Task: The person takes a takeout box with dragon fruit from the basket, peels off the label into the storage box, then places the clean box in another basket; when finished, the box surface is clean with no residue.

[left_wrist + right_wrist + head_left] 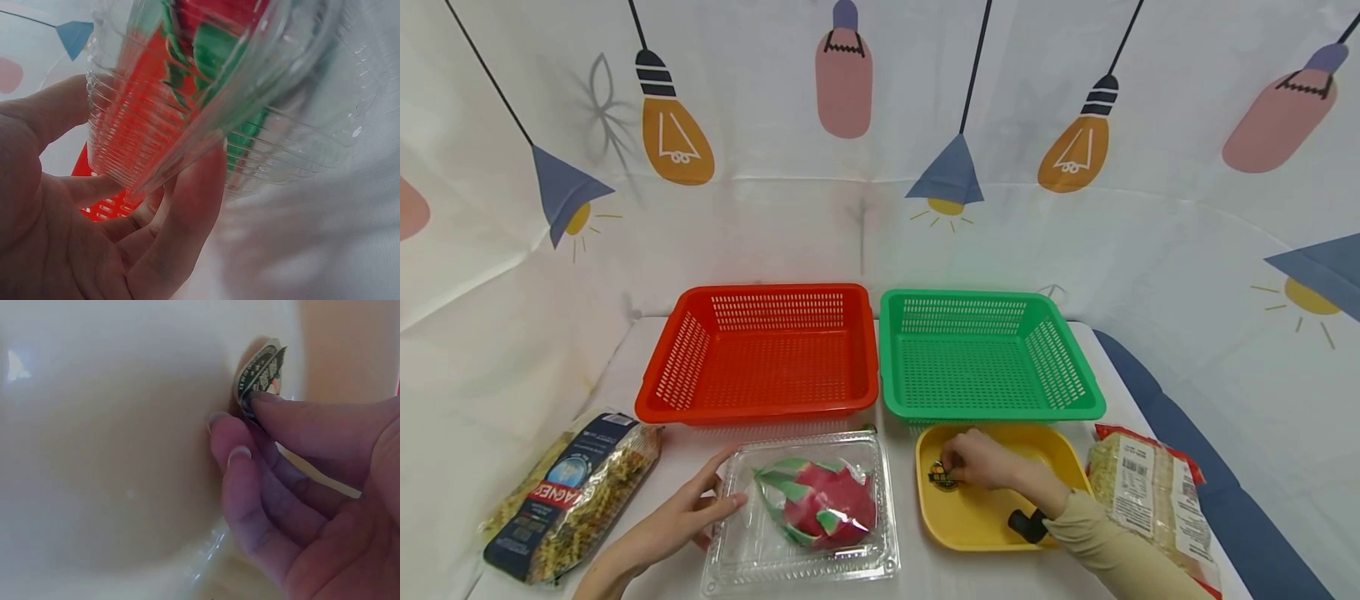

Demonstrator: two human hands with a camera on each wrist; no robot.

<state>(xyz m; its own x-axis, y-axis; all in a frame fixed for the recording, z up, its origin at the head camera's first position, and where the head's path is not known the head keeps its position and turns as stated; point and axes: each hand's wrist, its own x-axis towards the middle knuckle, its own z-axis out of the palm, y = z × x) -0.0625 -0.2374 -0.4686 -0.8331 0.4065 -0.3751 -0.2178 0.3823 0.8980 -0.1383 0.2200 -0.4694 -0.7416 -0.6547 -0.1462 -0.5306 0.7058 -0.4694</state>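
Note:
A clear plastic clamshell box [741, 542] with a pink and green dragon fruit [831, 504] inside lies at the front middle. My left hand [681, 517] grips its left side, thumb on one face and fingers on the other, as the left wrist view shows. My right hand [988, 460] is inside the yellow tray [947, 529], where thumb and fingers pinch a small dark oval sticker [261, 374] with pale print. In the head view the sticker [942, 477] lies against the tray's left part. Part of it is hidden by the fingertips.
Behind stand a red basket [756, 412] and a green basket [992, 412]. A bag of spiral pasta [572, 496] lies at far left, another pasta bag [1150, 492] at right. A small black object [1028, 527] shows beside the right wrist.

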